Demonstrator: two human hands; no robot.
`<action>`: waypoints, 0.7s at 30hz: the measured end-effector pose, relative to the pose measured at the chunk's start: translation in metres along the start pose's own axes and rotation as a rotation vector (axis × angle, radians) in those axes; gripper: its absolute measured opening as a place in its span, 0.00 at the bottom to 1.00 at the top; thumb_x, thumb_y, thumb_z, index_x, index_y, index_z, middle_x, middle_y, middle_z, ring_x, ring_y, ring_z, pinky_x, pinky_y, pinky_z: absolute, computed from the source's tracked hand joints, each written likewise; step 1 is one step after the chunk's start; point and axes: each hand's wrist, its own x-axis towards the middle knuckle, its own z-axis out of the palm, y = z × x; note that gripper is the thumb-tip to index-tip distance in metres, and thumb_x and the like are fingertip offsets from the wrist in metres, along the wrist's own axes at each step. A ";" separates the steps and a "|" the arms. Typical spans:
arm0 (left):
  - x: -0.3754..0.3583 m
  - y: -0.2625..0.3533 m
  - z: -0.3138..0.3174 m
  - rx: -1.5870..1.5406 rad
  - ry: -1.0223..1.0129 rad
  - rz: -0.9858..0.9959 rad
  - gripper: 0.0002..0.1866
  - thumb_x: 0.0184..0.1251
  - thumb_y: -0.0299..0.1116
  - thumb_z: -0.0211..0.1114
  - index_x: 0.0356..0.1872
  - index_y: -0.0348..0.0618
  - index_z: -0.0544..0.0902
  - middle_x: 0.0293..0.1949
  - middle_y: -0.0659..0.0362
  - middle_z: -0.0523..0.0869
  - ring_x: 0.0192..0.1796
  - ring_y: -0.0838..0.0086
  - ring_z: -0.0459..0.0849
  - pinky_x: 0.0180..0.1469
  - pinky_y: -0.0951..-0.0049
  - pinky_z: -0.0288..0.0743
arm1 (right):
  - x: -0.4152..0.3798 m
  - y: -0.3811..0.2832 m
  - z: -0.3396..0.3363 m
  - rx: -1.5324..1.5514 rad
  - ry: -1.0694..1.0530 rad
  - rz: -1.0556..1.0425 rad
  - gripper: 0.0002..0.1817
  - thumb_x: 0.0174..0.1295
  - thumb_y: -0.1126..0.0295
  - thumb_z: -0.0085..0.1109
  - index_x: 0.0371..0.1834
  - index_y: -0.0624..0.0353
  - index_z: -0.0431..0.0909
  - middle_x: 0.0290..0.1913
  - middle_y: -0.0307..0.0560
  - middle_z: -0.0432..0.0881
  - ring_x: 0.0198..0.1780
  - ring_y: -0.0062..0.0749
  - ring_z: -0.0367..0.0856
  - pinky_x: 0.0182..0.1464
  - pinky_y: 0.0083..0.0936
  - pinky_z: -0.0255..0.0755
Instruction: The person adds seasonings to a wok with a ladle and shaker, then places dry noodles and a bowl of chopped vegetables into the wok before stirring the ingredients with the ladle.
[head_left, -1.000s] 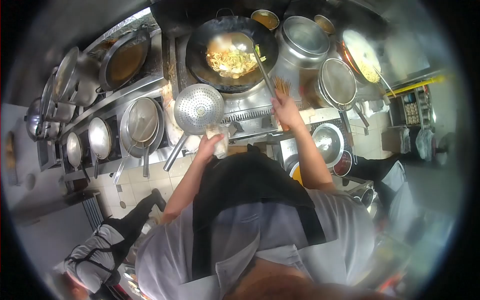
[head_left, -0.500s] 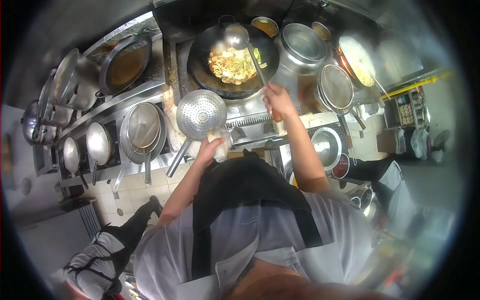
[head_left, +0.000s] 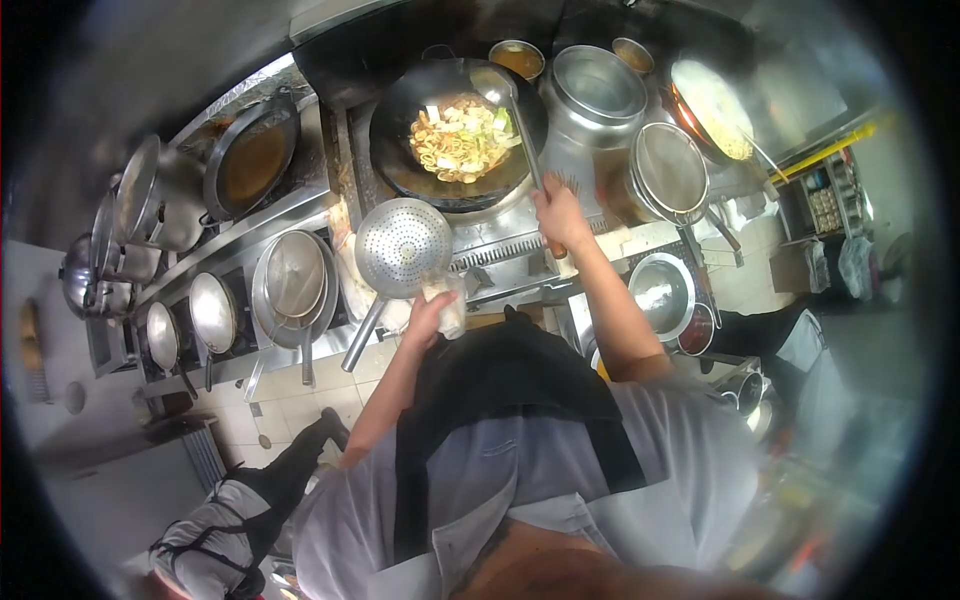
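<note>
A black wok point(head_left: 396, 160) stands on the stove, with pale sliced food point(head_left: 458, 140) and some green pieces in it. My right hand point(head_left: 562, 213) is wrapped round the wooden handle of a ladle point(head_left: 521, 130), whose bowl rests at the wok's upper right inner wall. Below the wok, my left hand point(head_left: 430, 316) is closed on a pale cloth point(head_left: 452, 318). Just above that hand lies a perforated strainer point(head_left: 402, 245), its handle pointing down and left.
Pans and sieves point(head_left: 295, 275) line the left counter near a dark wok of brown liquid point(head_left: 250, 165). Right of my wok are a metal pot point(head_left: 600, 85), a sieve point(head_left: 672, 170) and a bowl point(head_left: 662, 295). A co-worker point(head_left: 225, 520) is at lower left.
The ladle's bowl has moved from over the food to the wok's upper right side. The food looks shifted and more spread out. The whole view has tilted slightly.
</note>
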 end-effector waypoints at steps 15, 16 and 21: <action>-0.006 -0.040 0.057 0.001 0.016 -0.073 0.24 0.64 0.32 0.66 0.59 0.32 0.76 0.49 0.51 0.85 0.49 0.65 0.85 0.52 0.64 0.79 | -0.015 0.048 -0.059 0.366 -0.311 0.187 0.13 0.73 0.66 0.52 0.53 0.63 0.78 0.19 0.44 0.75 0.14 0.25 0.73 0.18 0.28 0.69; -0.004 -0.041 0.061 0.020 0.011 -0.059 0.23 0.64 0.32 0.66 0.59 0.32 0.77 0.49 0.51 0.85 0.49 0.65 0.85 0.52 0.64 0.80 | -0.019 0.037 -0.065 0.238 -0.235 0.123 0.13 0.73 0.66 0.53 0.52 0.63 0.78 0.19 0.42 0.75 0.13 0.24 0.72 0.17 0.27 0.68; -0.009 -0.047 0.069 -0.008 0.048 -0.073 0.22 0.65 0.32 0.66 0.57 0.32 0.78 0.48 0.53 0.85 0.47 0.65 0.85 0.49 0.64 0.80 | -0.034 0.026 -0.085 0.369 -0.161 0.107 0.12 0.74 0.65 0.53 0.49 0.61 0.78 0.19 0.38 0.74 0.13 0.23 0.71 0.17 0.25 0.67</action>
